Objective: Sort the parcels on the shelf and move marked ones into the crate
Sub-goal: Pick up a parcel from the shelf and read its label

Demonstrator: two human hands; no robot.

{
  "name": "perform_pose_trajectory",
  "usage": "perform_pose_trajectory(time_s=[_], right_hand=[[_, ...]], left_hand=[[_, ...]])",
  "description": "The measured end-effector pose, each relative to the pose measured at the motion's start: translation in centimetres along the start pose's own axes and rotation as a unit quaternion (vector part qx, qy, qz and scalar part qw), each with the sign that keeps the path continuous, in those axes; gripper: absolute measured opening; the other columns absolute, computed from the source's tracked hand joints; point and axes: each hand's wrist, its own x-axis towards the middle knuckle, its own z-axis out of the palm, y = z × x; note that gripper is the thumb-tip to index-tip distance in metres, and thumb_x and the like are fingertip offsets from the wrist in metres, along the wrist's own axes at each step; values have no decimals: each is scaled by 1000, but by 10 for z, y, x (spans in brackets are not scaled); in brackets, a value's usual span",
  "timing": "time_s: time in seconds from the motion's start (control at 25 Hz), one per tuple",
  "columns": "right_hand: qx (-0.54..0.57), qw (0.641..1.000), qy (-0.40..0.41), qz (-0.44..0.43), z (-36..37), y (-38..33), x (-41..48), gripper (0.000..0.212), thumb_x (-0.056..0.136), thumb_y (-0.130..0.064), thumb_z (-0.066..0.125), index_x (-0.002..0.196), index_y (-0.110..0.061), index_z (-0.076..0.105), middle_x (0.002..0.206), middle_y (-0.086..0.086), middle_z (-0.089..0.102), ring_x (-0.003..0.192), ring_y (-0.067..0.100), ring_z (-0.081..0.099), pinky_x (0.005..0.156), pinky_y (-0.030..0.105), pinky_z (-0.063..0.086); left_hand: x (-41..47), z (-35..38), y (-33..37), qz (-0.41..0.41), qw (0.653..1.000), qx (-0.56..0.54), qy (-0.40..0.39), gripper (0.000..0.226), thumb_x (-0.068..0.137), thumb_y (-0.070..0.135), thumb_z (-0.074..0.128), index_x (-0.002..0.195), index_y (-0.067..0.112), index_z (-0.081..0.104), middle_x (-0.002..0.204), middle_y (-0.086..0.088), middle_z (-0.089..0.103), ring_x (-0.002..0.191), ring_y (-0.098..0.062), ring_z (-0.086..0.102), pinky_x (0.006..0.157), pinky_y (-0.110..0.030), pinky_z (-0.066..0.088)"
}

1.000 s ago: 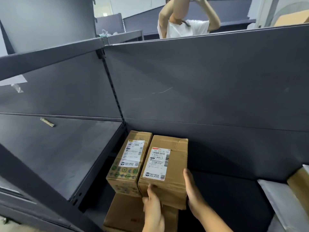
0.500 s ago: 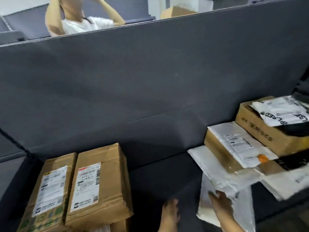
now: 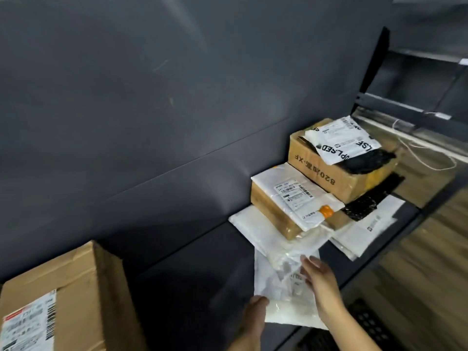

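Cardboard box [image 3: 63,300] sat far left, with bare shelf [image 3: 190,287] between it and the white mailer [image 3: 281,279]. Your left hand [image 3: 254,312] met its near corner, grip unclear. Your right hand [image 3: 320,282] lay flat on top, fingers straight. Sliding it left into that gap looked safest: stacked parcels [image 3: 291,206] crowded its far end, and the shelf's front edge ran close on the right.

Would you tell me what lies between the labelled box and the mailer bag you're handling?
Head view: bare shelf separates the cardboard box from the white mailer bag; the left hand touches the bag's edge.
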Motion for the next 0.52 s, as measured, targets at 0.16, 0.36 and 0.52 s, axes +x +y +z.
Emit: perform_pose_trajectory(time_s=[0.16, 0.36, 0.52], right_hand=[[183, 983, 22, -15, 8, -68, 41, 40, 88, -27, 62, 121, -7, 52, 98, 6, 61, 71, 10, 63, 51, 15, 52], [188, 980, -28, 56, 10, -88, 55, 14, 88, -2, 59, 100, -8, 55, 105, 11, 58, 70, 16, 61, 42, 17, 52], [238, 955, -161, 77, 18, -69, -5, 24, 81, 15, 54, 100, 0, 53, 71, 10, 73, 59, 18, 71, 50, 28, 59]], left_hand=[[14, -13, -2, -1, 999, -12, 51, 12, 68, 25, 47, 66, 14, 50, 73, -6, 50, 77, -19, 48, 70, -29, 37], [-3, -29, 23, 26, 996, -79, 12, 22, 96, 8, 43, 76, 16, 49, 84, -1, 48, 75, -12, 46, 67, -26, 39], [-20, -27, 54, 145, 977, -143, -55, 18, 96, 26, 51, 109, 14, 55, 107, 1, 64, 107, -19, 59, 102, -34, 43]])
